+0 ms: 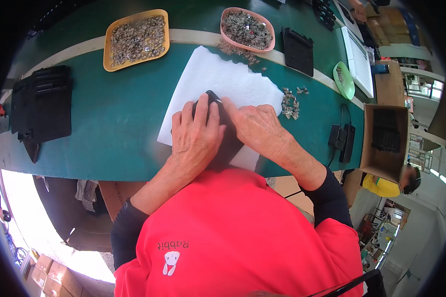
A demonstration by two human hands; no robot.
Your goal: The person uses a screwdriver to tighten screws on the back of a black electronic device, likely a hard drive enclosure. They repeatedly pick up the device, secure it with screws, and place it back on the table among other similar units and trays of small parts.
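Note:
A black plastic panel lies tilted on a white foam sheet, close against my body. My left hand rests on top of the panel with its fingers stretched over the surface, pressing it down. At the panel's far end, my right hand is closed, with thumb and index finger close to the edge by the left fingertips. Whatever those fingers pinch is too small or hidden to make out. Small metal clips lie loose just right of the foam.
A yellow tray and a pink tray of small parts stand at the back. Black panels are stacked left; another panel lies back right. At right are a green bowl, a power adapter and a cardboard box.

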